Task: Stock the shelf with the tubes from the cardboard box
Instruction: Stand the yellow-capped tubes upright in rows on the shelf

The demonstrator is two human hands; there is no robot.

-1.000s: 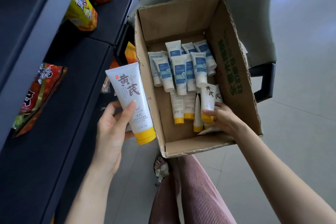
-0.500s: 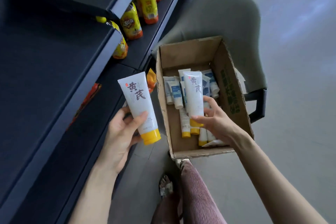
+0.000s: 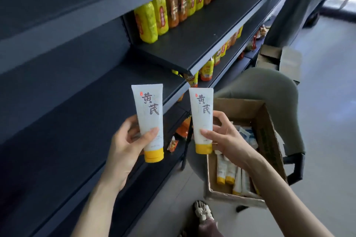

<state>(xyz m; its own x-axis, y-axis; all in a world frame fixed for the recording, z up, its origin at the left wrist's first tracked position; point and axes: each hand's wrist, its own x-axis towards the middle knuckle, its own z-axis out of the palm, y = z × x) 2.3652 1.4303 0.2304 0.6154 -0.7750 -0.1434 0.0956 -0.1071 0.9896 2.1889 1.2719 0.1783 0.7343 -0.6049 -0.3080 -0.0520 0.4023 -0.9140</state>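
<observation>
My left hand [image 3: 123,146] grips a white tube with a yellow cap [image 3: 149,119], held upright with the cap down in front of the dark shelf [image 3: 63,121]. My right hand [image 3: 225,138] pinches a second, matching tube [image 3: 202,115] just right of the first, above the left edge of the cardboard box [image 3: 267,127]. The box sits on a grey chair seat and holds several more tubes [image 3: 230,172], some with yellow caps, some white and blue.
Yellow and orange bottles [image 3: 163,17] line the upper shelf. Snack packets [image 3: 183,128] sit on lower shelves. The grey chair [image 3: 269,86] stands right of the shelving, another cardboard box [image 3: 275,59] beyond it. My sandalled foot [image 3: 202,211] is on the floor below.
My right hand has lifted a tube out of the box and brought it up beside the left-hand tube. My view has swung up toward the shelves.
</observation>
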